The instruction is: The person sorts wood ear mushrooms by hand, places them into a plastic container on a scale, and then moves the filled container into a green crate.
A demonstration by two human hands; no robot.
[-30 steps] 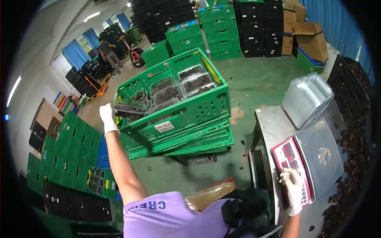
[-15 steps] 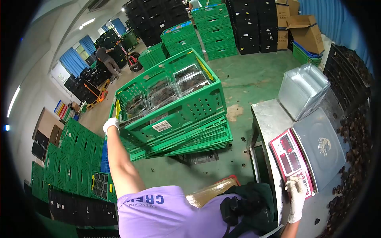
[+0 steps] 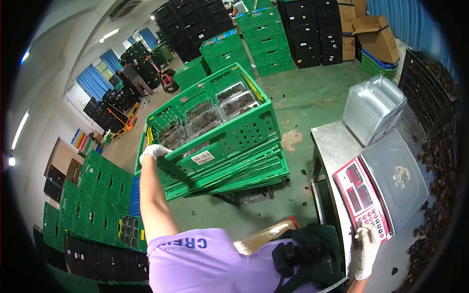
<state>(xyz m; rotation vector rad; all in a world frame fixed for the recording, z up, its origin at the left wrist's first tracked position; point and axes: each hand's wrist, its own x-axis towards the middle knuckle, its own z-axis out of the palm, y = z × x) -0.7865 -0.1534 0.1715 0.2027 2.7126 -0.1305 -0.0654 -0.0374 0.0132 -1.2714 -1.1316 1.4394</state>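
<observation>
My left hand (image 3: 154, 152), in a white glove, curls its fingers over the near left rim of a green crate (image 3: 234, 128). Several clear plastic boxes (image 3: 201, 120) of dark pieces sit inside that crate, which tops a stack of folded green crates (image 3: 239, 172). My gloved right hand (image 3: 369, 246) is at the lower edge of a red and white digital scale (image 3: 359, 193), by its keys. Its fingertips are drawn together; whether something small is between them I cannot make out. The grey scale pan (image 3: 395, 180) bears nothing.
Clear plastic containers (image 3: 373, 107) are stacked on the metal table (image 3: 332, 134) behind the scale. Loose dark pieces (image 3: 425, 244) lie along the right. Green crates (image 3: 266, 41) and black crates (image 3: 299, 34) stand at the back. A person (image 3: 134, 77) stands far left.
My left hand has moved right along the crate's rim, from its corner onto the near side. My right hand has shifted slightly down the scale's keypad. The view has turned a little.
</observation>
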